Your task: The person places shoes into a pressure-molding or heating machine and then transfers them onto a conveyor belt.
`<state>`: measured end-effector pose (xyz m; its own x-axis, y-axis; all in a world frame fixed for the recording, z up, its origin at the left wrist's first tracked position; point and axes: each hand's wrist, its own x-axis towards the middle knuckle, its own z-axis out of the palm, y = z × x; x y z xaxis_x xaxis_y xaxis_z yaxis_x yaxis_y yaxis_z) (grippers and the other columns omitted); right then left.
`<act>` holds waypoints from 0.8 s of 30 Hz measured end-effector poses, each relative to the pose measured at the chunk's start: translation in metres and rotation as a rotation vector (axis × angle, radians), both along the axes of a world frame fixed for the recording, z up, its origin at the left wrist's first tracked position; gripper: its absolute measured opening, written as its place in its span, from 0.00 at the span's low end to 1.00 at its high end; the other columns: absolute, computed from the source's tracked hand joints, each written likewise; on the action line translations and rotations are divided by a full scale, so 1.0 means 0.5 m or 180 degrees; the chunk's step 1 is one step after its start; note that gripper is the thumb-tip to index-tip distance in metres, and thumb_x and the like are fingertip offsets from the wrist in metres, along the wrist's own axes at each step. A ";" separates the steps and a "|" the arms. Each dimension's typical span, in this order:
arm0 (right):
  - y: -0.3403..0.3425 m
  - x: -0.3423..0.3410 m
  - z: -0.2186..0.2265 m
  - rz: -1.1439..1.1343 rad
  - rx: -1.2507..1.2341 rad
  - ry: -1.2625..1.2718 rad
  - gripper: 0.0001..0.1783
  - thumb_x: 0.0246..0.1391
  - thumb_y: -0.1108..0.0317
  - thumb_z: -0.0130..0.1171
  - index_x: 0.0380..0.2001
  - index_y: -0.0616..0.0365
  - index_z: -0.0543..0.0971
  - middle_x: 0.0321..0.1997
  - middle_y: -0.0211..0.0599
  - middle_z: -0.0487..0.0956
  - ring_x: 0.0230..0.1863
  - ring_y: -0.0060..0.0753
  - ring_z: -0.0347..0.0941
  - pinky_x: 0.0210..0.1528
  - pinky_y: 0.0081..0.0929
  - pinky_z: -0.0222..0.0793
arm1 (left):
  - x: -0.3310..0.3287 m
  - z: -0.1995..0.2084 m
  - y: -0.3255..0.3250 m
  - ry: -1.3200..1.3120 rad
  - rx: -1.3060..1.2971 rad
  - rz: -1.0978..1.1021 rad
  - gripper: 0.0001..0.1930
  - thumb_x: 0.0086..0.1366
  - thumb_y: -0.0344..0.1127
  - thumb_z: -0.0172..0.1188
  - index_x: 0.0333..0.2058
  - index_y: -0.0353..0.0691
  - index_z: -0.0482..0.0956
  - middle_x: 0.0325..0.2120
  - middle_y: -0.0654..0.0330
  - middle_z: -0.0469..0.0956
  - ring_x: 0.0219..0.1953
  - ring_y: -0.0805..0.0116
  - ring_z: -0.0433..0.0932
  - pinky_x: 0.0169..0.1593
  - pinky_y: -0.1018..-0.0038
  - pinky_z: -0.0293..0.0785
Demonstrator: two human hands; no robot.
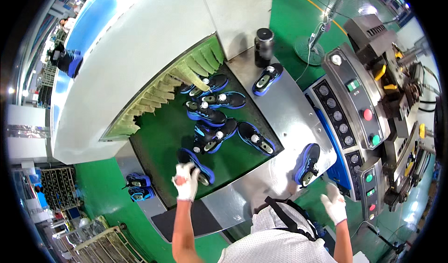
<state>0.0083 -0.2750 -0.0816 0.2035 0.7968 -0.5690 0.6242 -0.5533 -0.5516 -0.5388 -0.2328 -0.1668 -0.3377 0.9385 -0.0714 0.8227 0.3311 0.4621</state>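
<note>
On the near part of the green belt, a black-and-blue shoe lies aslant, its long axis running from upper left to lower right. The left hand, in a white glove, overlaps its lower left side, so the shoe lies just ahead and to the right of the palm; whether the fingers close on it or only touch, I cannot tell. Beyond it, other shoes lie clustered before hanging strips. The right hand, loosely spread and holding nothing, is well apart, nearer the lone shoe on the metal ledge.
</note>
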 end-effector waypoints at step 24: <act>-0.356 0.499 0.240 -0.4195 0.4078 0.4019 0.39 0.51 0.69 0.56 0.66 0.79 0.63 0.63 0.66 0.73 0.63 0.61 0.75 0.68 0.52 0.71 | 1.838 0.360 0.184 -0.2438 -0.0132 -0.4348 0.40 0.68 0.50 0.64 0.69 0.30 0.60 0.65 0.38 0.66 0.67 0.47 0.67 0.70 0.61 0.63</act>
<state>0.2580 -0.4528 0.0383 0.8308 0.5010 -0.2426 -0.5437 0.6368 -0.5467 0.3802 -0.1410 0.0132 0.8621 0.4852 0.1463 0.0817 -0.4180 0.9048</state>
